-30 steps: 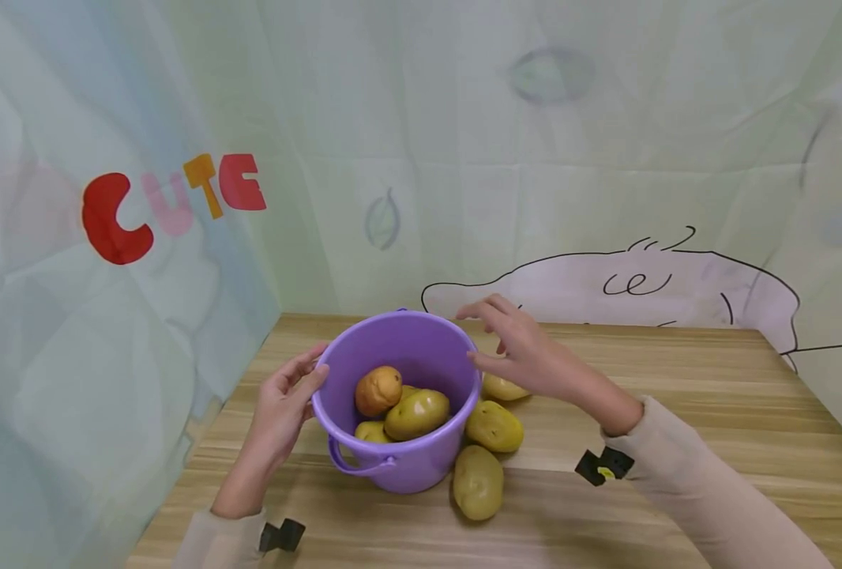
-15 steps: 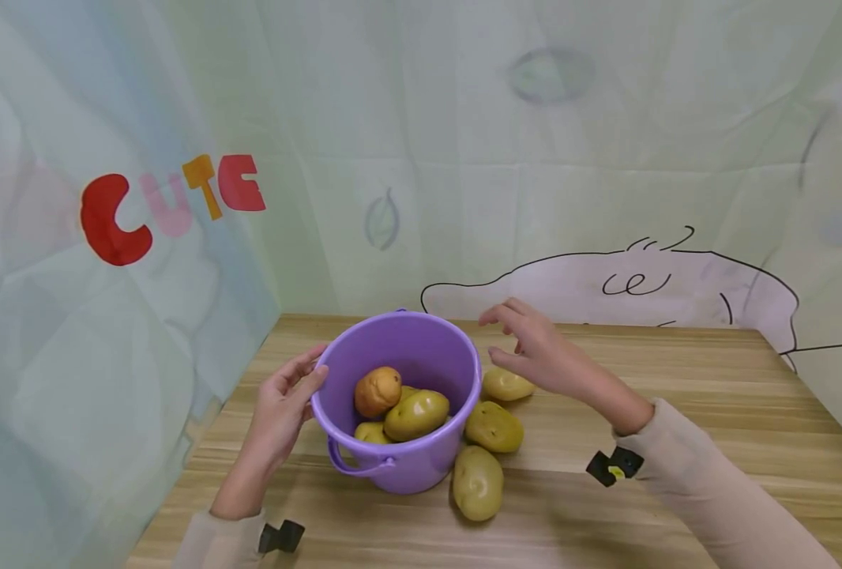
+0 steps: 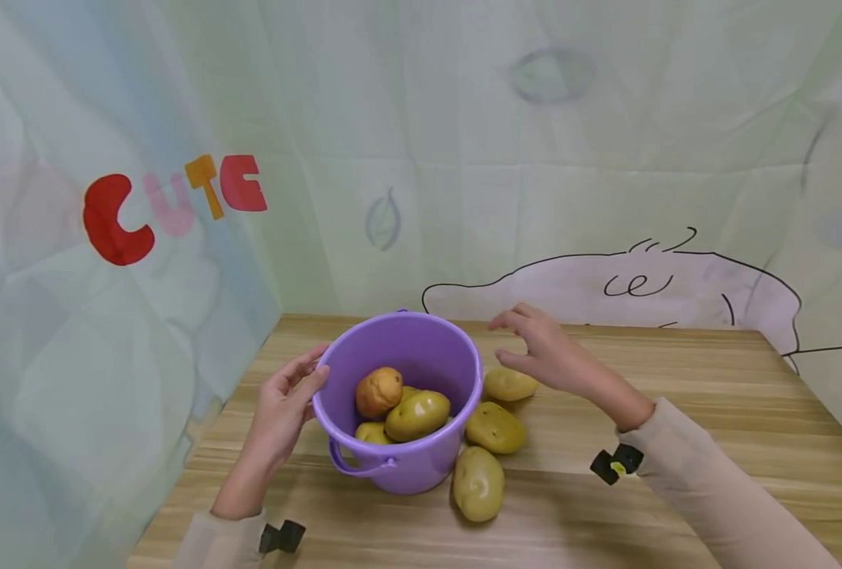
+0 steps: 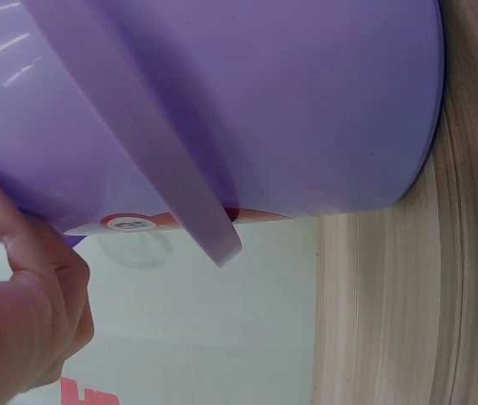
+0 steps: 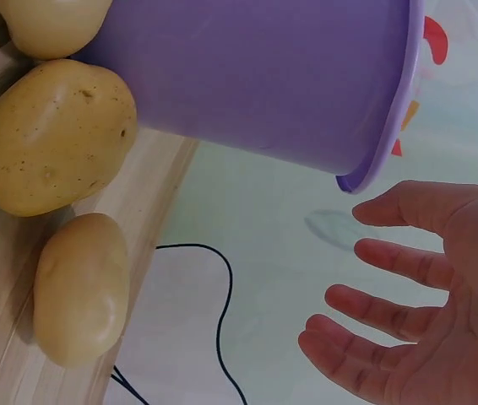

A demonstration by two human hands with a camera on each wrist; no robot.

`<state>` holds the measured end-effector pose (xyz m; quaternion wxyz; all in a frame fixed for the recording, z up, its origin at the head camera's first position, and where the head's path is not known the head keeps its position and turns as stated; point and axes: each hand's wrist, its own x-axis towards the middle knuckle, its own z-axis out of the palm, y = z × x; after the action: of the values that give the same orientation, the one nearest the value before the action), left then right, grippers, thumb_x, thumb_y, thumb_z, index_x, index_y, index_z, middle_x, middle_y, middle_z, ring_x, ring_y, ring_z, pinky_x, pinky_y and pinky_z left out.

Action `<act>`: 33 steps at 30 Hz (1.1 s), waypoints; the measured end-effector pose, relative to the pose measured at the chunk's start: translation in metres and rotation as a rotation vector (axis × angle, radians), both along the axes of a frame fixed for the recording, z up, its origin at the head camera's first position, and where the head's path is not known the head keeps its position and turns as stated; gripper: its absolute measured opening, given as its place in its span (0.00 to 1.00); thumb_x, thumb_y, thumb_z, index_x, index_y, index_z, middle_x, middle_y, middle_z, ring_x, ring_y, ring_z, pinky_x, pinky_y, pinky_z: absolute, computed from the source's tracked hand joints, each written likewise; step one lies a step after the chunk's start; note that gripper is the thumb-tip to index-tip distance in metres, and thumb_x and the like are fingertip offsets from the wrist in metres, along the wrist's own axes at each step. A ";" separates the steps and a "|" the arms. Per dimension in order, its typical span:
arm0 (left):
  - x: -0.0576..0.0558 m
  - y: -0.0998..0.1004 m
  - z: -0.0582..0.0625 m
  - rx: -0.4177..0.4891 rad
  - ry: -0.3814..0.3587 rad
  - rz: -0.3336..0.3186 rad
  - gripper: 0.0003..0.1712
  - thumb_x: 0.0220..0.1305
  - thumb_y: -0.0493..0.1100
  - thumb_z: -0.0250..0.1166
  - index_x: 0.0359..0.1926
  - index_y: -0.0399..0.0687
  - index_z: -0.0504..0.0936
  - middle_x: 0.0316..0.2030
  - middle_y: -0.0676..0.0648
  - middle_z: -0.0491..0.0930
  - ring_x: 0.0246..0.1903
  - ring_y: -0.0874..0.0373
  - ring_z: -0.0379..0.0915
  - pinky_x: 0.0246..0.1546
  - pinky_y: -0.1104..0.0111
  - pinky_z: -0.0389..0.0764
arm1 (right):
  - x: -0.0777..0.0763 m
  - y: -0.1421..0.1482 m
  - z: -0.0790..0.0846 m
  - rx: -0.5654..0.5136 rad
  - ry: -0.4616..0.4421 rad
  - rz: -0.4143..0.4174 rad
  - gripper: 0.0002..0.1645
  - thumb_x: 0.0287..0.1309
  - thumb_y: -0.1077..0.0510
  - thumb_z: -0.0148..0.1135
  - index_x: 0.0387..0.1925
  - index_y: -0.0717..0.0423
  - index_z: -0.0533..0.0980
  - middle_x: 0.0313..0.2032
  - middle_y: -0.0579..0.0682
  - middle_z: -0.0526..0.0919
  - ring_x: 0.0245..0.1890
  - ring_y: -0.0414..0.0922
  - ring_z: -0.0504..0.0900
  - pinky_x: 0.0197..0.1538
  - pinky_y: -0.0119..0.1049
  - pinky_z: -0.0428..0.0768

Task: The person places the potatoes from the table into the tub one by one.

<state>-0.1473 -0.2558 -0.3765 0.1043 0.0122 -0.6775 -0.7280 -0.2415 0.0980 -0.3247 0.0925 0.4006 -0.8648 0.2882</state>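
A purple bucket (image 3: 421, 466) stands on the wooden table, its handle hanging down at the front. My left hand (image 3: 279, 411) grips the rim on the left side, thumb over the edge and fingers outside. Inside lie several potatoes, among them a glossy yellow potato (image 3: 417, 416) and a browner, rounder one (image 3: 379, 392). My right hand (image 3: 552, 352) hovers in the air right of the bucket, fingers spread and holding nothing. Below it, by the bucket's right side, lie a far potato (image 3: 510, 384), a middle potato (image 3: 495, 427) and a near potato (image 3: 479, 484).
The wooden table (image 3: 648, 395) extends to the right of the potatoes. A pale printed curtain (image 3: 464, 158) hangs behind and to the left, close to the table's far edge.
My right hand has moved right and slightly down, away from the bucket's rim, uncovering more of the far potato. The left hand and the bucket have stayed put.
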 end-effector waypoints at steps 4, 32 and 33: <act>0.001 0.000 0.000 -0.001 -0.001 0.002 0.27 0.74 0.39 0.60 0.68 0.33 0.69 0.44 0.46 0.73 0.35 0.62 0.81 0.34 0.69 0.87 | -0.002 0.001 -0.003 0.014 -0.007 -0.005 0.19 0.58 0.63 0.69 0.51 0.64 0.78 0.47 0.56 0.79 0.45 0.53 0.78 0.48 0.47 0.82; 0.000 -0.001 0.000 -0.003 -0.015 0.006 0.26 0.74 0.40 0.59 0.69 0.35 0.69 0.44 0.46 0.72 0.36 0.62 0.81 0.36 0.68 0.88 | -0.017 0.008 -0.032 0.147 -0.124 -0.011 0.25 0.61 0.59 0.67 0.58 0.65 0.74 0.57 0.65 0.76 0.57 0.62 0.75 0.59 0.59 0.77; 0.000 -0.001 0.000 -0.004 -0.015 0.005 0.27 0.74 0.40 0.59 0.69 0.35 0.69 0.44 0.46 0.72 0.36 0.62 0.81 0.36 0.68 0.88 | -0.018 0.008 -0.033 0.151 -0.129 -0.008 0.25 0.61 0.59 0.67 0.58 0.65 0.74 0.57 0.66 0.76 0.56 0.62 0.76 0.59 0.59 0.77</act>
<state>-0.1474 -0.2564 -0.3766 0.1011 0.0191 -0.6798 -0.7261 -0.2590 0.1061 -0.3578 0.0073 0.3837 -0.8898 0.2469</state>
